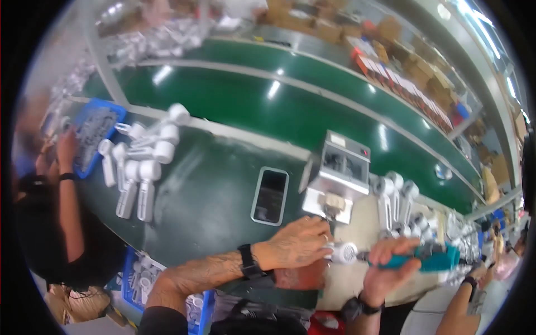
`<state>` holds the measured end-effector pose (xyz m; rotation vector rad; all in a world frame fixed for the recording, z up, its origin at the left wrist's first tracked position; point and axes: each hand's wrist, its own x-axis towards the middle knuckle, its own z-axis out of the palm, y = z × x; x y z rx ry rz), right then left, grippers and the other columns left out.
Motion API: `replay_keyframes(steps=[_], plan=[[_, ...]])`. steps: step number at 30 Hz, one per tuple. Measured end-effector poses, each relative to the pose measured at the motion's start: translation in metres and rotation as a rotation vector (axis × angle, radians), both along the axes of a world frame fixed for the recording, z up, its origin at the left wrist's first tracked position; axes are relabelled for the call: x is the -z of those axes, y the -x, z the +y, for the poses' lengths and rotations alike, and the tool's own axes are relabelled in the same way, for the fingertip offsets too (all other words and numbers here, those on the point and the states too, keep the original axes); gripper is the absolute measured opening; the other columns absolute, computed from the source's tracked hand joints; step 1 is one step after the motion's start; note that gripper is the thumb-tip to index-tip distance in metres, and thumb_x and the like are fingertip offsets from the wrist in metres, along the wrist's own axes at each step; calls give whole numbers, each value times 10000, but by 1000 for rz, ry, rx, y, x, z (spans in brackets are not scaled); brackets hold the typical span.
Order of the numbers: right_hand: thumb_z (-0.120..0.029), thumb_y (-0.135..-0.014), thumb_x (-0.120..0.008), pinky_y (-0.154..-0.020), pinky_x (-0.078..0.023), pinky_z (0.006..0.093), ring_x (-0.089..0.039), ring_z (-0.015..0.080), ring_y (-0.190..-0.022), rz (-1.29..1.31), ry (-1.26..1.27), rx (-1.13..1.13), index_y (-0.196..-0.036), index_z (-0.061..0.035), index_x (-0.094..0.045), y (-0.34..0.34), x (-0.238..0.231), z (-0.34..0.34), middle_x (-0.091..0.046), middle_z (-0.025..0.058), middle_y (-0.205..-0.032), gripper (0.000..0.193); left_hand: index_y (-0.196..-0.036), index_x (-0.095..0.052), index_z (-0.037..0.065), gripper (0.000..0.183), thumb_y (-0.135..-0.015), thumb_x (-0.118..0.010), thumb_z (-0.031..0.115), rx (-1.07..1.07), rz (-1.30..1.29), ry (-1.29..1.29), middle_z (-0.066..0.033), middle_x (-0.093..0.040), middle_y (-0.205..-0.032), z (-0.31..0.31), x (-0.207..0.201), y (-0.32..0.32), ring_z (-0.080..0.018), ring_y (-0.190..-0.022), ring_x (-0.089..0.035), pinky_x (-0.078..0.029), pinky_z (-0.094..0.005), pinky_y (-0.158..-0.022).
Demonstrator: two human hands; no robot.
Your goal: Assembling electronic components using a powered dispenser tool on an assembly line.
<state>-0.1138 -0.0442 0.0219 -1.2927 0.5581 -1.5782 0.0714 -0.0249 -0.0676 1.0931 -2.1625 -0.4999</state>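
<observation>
My left hand (298, 243) is closed on a white round-headed piece (344, 252) with a perforated face, its fingertips close to the front of a small metal screw feeder (336, 173). My right hand (388, 265) has its fingers and thumb around a teal power screwdriver (438, 258) lying sideways. The driver's dark tip points left and comes up to the white piece; whether they touch is hard to tell. The rest of the white piece is hidden under my left hand.
A phone (270, 195) lies on the green table (206, 184). White round-headed parts (148, 170) are piled at left beside a blue tray (99, 131); more white parts (396, 195) stand right of the feeder. A co-worker's arm (70, 206) is at left. A green conveyor (245, 95) runs behind.
</observation>
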Motion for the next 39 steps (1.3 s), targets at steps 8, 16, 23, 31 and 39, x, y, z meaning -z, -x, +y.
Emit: replay_keyframes(steps=[8,16,23,31,39], plan=[[-545,-921,-592,-557,-443,307,-517,164,-610,173,47,-44,-1020,11,-527,-62,5,-61,-513,59,-695,569,-1180,-597,37,437,-866,-641,337,-152,-43,17,-90,-583,-1091,10,-3,-9,-262,-1029,-532,-430,-401,-909],[-430,-973,-564,-546,-441,315,-508,178,-593,172,-13,-93,-929,-15,-495,-82,38,-70,-501,64,-686,424,-1140,-592,47,405,-868,-641,343,-161,-23,65,-91,-565,-1045,11,0,-9,-261,-996,-515,-416,-404,-898],[-519,-943,-571,-531,-427,306,-492,167,-572,304,-49,-30,-989,2,-517,-72,23,-41,-488,58,-663,525,-1095,-608,47,380,-844,-657,327,-212,-6,56,-93,-564,-1030,12,5,-10,-264,-998,-510,-411,-388,-897],[-665,-859,-583,-480,-396,298,-472,164,-521,312,-50,22,-1043,24,-497,-37,19,-25,-454,44,-622,718,-1131,-603,49,411,-827,-687,311,-189,37,8,-80,-568,-1033,10,-2,-7,-255,-984,-532,-435,-395,-878],[-642,-848,-621,-491,-412,310,-486,171,-529,297,-84,-40,-1003,13,-478,-38,30,-30,-465,58,-628,688,-1123,-602,49,411,-810,-707,294,-176,23,-23,-69,-575,-1027,7,-1,-6,-245,-972,-533,-439,-371,-862]])
